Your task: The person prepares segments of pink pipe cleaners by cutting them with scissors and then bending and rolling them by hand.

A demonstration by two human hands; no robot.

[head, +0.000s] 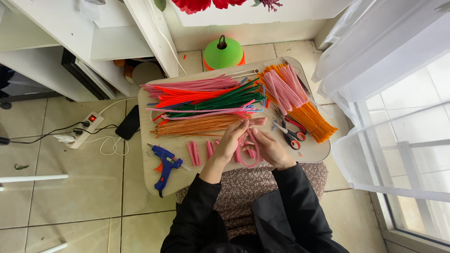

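My left hand and my right hand meet over a light wooden lap tray. Both pinch a pink pipe cleaner that bends into a loop between them. Short folded pink pieces lie just left of my left hand. Beyond my fingers lie piles of long pipe cleaners: brown, green, red and pink. An orange pile with pink ones on top fills the tray's right side. Red-handled scissors rest right of my right hand.
A blue glue gun lies at the tray's left front. On the tiled floor to the left are a white power strip with cables and a black phone. A green cone stands behind the tray. White curtains hang at right.
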